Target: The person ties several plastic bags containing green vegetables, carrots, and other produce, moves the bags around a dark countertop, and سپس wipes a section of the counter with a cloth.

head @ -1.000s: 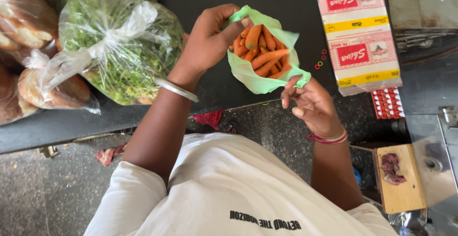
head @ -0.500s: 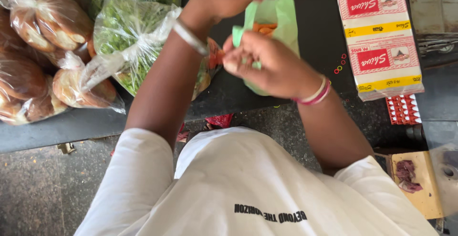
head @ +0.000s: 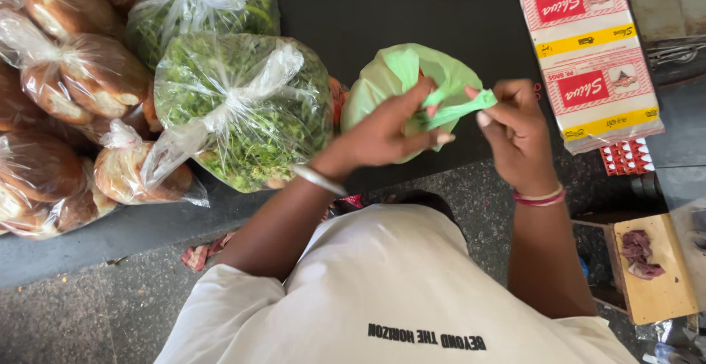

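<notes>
A: Head view, only one. Left hand [head: 382,132] and right hand [head: 518,125] both on the green bag [head: 382,84], which sits on the dark tabletop [head: 412,11].

B: Grip state?

A: Left grip closed on one twisted handle [head: 408,66] at the bag's top, thumb and fingers pinched round it. Right grip closed on the other handle strip [head: 460,110], pinched between thumb and forefinger. Contents hidden, bag is bunched shut.

B: Where's the bag from the hands?

A: Body of the bag lies just beyond and under the left hand, touching it. The right hand is off to the bag's right side, only linked by the strip. That strip runs roughly left-right, slightly rising toward the right hand, pulled taut between the two. So left hand is nearer the bag's bulk; right holds the free end.

B: Neighbours?

A: Clear sack of greens [head: 243,114] just left of the green bag, looks touching or nearly. Second greens sack [head: 206,4] behind it. Bagged buns [head: 66,92] stacked far left. Red-and-yellow boxes [head: 588,55] right of the bag, apart from it. Small wooden board [head: 651,276] lower right with reddish scraps. Silver bangle [head: 318,180] on left wrist, pink bands [head: 539,198] on right.
</notes>
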